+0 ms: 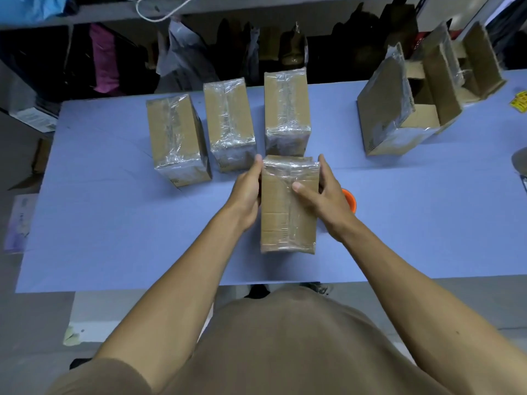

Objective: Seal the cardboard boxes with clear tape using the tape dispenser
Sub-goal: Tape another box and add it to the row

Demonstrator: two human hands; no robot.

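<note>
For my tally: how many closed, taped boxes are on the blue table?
4: three in a row at the back, left, middle and right; one in front between both hands. The open boxes at right are not counted.

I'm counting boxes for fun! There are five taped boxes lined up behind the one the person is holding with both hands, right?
Not quite: the head view shows three taped boxes lined up behind the held box, not five. Both the left hand and right hand do hold it.

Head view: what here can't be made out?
- Orange object: mostly hidden behind the right hand; unidentifiable.
- Held box: its underside faces the table.
- Open boxes: contents hidden by raised flaps.
- Yellow item: cut off by the right edge.
</note>
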